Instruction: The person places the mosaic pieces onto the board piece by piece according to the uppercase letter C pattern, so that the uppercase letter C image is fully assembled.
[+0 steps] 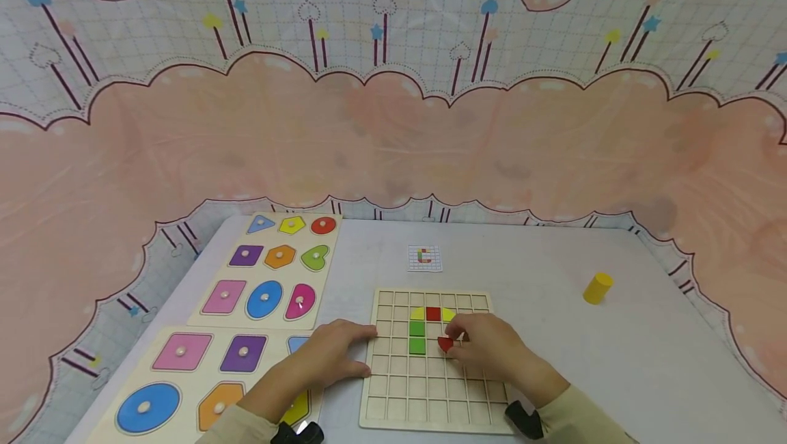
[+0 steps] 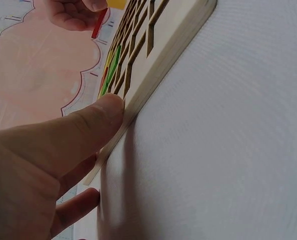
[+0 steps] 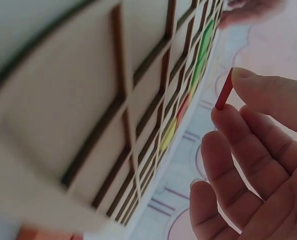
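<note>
A pale wooden grid board point(image 1: 430, 389) lies on the table. Two green square tiles point(image 1: 417, 346) sit in one column of it, below a row of two yellow tiles point(image 1: 417, 314) with a red square tile point(image 1: 433, 314) between them. My right hand point(image 1: 488, 345) is over the board's right half, pinching a small red tile point(image 3: 224, 95) between thumb and fingertip. That tile is seen edge-on in the right wrist view and looks tapered from the head. At the board's left edge, my left hand point(image 1: 328, 355) touches the side with extended thumb and fingertips.
Beyond the board lies a small card point(image 1: 424, 258) printed with a coloured grid pattern. A yellow cylinder point(image 1: 598, 288) stands at the right. Two knobbed shape puzzle boards point(image 1: 212, 317) cover the left side, the nearer one partly hidden by my left arm.
</note>
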Available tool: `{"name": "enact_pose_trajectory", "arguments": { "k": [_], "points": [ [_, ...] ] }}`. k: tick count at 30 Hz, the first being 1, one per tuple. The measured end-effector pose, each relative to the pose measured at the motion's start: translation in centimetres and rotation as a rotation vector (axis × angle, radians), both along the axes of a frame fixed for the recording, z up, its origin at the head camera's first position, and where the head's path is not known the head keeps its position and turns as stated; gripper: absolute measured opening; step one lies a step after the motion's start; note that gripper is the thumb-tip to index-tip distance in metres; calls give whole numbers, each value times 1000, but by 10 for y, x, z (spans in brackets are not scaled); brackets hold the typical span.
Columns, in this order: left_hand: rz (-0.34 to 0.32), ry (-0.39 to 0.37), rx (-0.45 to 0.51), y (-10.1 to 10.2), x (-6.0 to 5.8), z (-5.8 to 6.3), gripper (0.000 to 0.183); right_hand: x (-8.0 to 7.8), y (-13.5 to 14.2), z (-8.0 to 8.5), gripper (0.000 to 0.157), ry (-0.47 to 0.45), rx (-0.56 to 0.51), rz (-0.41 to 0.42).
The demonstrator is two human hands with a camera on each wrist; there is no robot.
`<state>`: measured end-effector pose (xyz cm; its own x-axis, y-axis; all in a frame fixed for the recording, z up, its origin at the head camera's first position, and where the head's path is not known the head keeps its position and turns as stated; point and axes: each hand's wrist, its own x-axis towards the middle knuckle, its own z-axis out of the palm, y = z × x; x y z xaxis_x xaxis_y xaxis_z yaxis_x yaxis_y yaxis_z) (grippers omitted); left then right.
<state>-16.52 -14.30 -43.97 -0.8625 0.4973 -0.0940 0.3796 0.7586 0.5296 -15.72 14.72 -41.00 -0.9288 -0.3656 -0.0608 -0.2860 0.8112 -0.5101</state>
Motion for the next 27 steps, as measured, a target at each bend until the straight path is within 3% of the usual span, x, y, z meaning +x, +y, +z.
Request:
{"name": "enact_pose_trajectory", "arguments": {
  "k": [12, 27],
  "points": [
    [7, -7, -1, 1, 0, 0, 60, 8, -18, -8, 13, 25, -36, 113],
    [5, -12, 10, 1, -1, 1, 61, 14, -30, -10, 9, 19, -25, 134]
  ]
}}
